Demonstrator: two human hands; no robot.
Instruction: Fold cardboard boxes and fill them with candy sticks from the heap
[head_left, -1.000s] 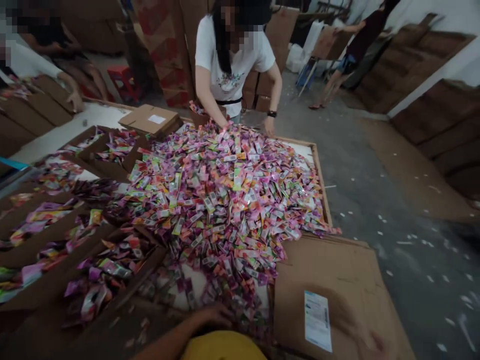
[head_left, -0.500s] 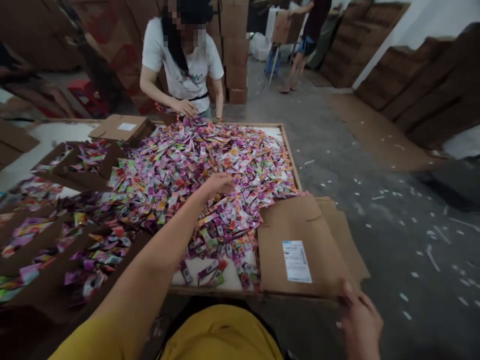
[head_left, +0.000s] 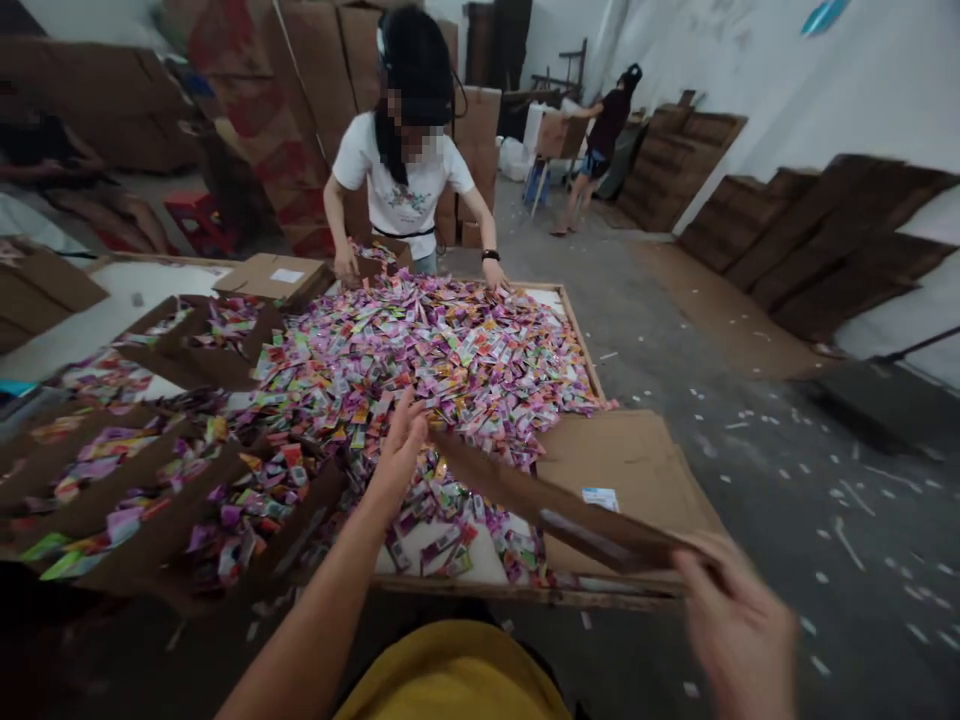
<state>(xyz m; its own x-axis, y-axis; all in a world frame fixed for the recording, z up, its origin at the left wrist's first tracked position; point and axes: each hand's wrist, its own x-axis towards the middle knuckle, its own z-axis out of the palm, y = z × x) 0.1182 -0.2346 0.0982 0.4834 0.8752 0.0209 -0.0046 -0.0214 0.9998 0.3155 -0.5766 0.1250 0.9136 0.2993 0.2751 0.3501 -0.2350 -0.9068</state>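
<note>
A folded-flat cardboard box point(head_left: 517, 480) is raised and tilted, seen almost edge-on, with a white label on its side. My right hand point(head_left: 739, 615) is closed around its near right end, thumb on top. My left hand point(head_left: 403, 440) is at its far left end, fingers stretched out; whether they touch the cardboard I cannot tell. Beneath lies a big heap of small colourful packets point(head_left: 465, 340) on the wood-edged table point(head_left: 465, 550). More flat cardboard boxes point(head_left: 637, 450) are stacked at the table's right corner, one with a white label.
Open cartons filled with packets point(head_left: 247, 510) stand at the left. A closed carton point(head_left: 270, 275) rests at the back left. Across the table a co-worker point(head_left: 409, 190) has both hands at the heap. Cardboard stacks point(head_left: 817, 230) lean by the right wall; scraps litter the floor point(head_left: 750, 450).
My right hand has lifted a flat cardboard box off the stack and tilted it up. My left hand has drawn back from the heap toward its far end. The view has tilted up.
</note>
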